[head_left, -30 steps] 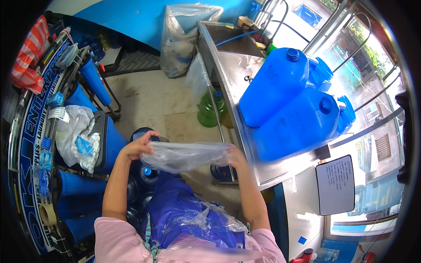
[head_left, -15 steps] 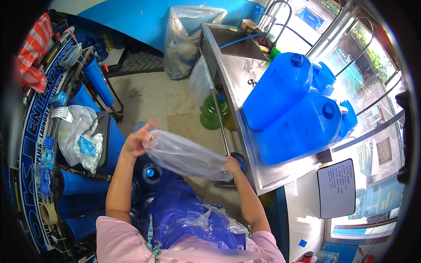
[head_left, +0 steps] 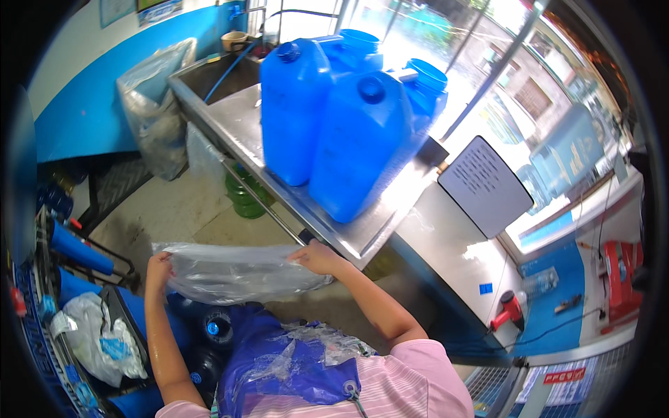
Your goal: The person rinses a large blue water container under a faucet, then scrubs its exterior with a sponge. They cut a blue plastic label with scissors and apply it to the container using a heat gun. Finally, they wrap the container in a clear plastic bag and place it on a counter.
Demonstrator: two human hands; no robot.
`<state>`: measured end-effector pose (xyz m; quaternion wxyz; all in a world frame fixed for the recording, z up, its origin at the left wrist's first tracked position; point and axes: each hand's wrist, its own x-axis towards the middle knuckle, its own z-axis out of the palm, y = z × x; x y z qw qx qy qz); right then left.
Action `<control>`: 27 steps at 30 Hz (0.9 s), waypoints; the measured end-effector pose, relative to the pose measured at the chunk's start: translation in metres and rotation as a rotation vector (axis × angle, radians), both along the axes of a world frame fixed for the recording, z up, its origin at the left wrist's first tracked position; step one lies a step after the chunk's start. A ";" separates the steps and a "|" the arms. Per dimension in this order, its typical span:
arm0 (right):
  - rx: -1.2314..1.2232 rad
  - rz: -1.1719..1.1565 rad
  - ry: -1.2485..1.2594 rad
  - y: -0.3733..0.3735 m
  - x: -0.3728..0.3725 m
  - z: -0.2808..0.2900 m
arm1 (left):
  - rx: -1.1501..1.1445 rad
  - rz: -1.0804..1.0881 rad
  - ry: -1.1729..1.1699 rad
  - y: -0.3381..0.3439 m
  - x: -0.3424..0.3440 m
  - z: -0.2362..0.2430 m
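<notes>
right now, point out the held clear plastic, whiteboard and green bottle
Held clear plastic [head_left: 233,276], head view, middle of its face
Whiteboard [head_left: 486,187], head view, middle of its face
Green bottle [head_left: 242,199], head view, its lower side

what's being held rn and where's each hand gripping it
A length of clear plastic film: the left hand pinches its left end, the right hand its upper edge near the right end.

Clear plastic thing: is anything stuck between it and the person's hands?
Nothing visible is. The left hand and right hand both touch the clear plastic directly, near its opposite ends. The blue jugs stand apart on the metal counter.
</notes>
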<state>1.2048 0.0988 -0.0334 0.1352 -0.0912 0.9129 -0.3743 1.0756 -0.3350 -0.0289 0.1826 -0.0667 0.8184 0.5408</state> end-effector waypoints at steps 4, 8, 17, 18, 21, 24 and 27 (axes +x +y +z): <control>0.204 -0.562 -0.048 0.018 0.022 0.000 | 0.959 -0.177 -0.298 0.074 0.038 0.080; 0.401 -0.802 0.171 0.033 0.061 0.004 | 1.118 -0.497 -0.493 0.121 0.078 0.141; -1.211 -0.755 0.055 0.085 0.153 0.021 | 0.502 -0.835 -0.216 0.134 0.012 0.041; -1.402 -0.624 -0.010 0.083 0.164 0.031 | 0.212 -0.799 -0.081 0.139 0.006 0.020; -1.670 -0.376 -0.080 0.066 0.175 0.054 | -0.320 -0.723 0.647 0.159 -0.011 -0.032; -1.033 -0.514 -0.049 0.057 0.167 0.065 | -0.229 -0.635 0.637 0.169 -0.032 -0.037; -0.166 -0.659 -0.249 0.053 0.157 0.050 | 0.073 -0.524 0.190 0.178 -0.052 0.003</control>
